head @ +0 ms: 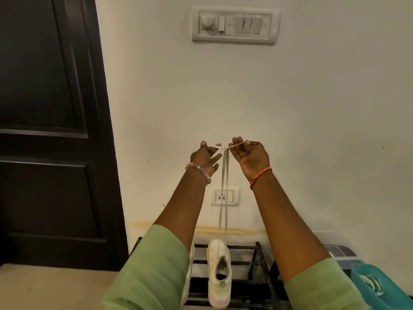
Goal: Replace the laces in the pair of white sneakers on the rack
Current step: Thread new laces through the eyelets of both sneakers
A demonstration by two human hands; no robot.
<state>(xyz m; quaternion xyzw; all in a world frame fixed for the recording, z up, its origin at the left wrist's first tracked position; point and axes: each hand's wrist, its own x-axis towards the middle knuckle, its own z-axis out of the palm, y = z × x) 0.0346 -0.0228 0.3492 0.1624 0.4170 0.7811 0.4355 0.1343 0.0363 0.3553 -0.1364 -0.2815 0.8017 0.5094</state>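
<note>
A white sneaker (219, 274) stands on the black rack (243, 262), toe toward the wall. Its white lace (224, 186) runs straight up from the toe end in two strands to my raised hands. My left hand (204, 158) pinches one lace end and my right hand (251, 154) pinches the other, the ends crossing between them. The second white sneaker (189, 276) is mostly hidden behind my left green sleeve.
A dark door (51, 130) fills the left. On the wall are a switch panel (234, 24) and a socket (225, 195). A teal basket (380, 287) holding something pale sits at the lower right beside a grey box (339, 253).
</note>
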